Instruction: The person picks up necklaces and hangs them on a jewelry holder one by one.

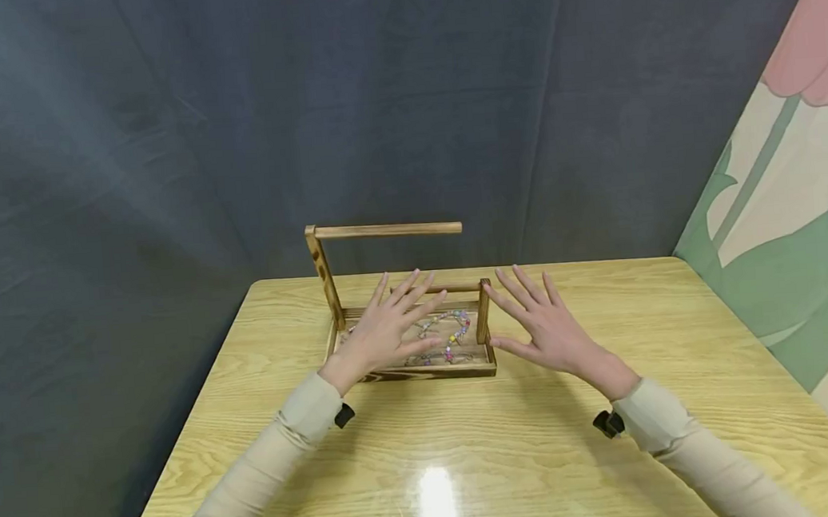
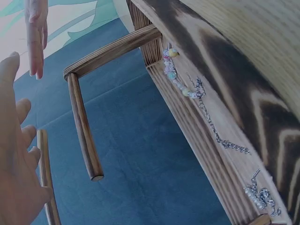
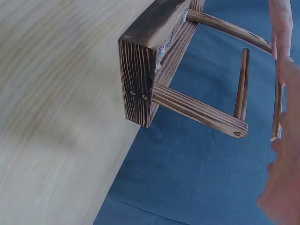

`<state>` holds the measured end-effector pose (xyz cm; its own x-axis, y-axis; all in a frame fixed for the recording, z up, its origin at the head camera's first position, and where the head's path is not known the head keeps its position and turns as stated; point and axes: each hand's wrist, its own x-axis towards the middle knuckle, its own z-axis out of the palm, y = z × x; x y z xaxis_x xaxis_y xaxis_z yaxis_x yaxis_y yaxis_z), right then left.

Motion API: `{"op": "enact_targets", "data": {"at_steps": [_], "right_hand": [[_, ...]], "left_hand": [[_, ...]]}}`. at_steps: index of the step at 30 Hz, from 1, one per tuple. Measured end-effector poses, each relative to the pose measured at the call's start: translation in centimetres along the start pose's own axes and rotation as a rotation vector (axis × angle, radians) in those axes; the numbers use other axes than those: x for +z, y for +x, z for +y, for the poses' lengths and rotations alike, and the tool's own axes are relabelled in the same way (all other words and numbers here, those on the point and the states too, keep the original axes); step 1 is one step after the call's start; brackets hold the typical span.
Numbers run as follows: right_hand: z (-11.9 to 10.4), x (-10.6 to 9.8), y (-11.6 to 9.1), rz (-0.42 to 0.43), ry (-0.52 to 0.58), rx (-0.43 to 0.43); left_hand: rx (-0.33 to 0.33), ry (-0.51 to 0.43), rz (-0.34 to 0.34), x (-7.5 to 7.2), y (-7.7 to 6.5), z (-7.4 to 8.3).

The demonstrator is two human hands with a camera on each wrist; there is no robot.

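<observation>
A scorched-wood jewelry stand sits at the back of the table, with a shallow tray, a tall bar on the left and a shorter post on the right. Inside the tray lie a colorful beaded bracelet, its silver chain and another small chained piece. Fingers spread, my left hand hovers over the tray's left part and hides some of it. My right hand, also spread, is beside the short post; whether its fingertips touch the post cannot be told. Neither hand holds anything.
The stand rests on a light wood-grain table. Behind and to the left hangs a dark blue cloth. A wall with painted flowers borders the right side. Black wrist devices show under both cuffs.
</observation>
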<state>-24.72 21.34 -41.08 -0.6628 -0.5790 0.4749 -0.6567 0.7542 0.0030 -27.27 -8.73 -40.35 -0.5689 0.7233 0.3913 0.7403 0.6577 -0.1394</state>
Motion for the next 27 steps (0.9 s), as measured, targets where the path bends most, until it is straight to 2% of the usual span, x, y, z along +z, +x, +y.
{"op": "enact_targets", "data": {"at_steps": [7, 14, 22, 27], "right_hand": [[0.0, 1.0, -0.5, -0.031, 0.020, 0.014], [-0.4, 1.6, -1.0, -0.044, 0.050, 0.032], [-1.0, 2.3, -1.6, -0.079, 0.098, 0.065], [-1.4, 2.6, -1.8, -0.077, 0.121, 0.061]], "left_hand": [[-0.011, -0.032, 0.004, 0.7, -0.4, 0.0], [-0.021, -0.111, -0.003, 1.4, -0.7, 0.5], [-0.005, -0.084, 0.001, 1.8, -1.0, 0.6], [-0.013, -0.109, 0.004, 2.1, -1.2, 0.7]]}}
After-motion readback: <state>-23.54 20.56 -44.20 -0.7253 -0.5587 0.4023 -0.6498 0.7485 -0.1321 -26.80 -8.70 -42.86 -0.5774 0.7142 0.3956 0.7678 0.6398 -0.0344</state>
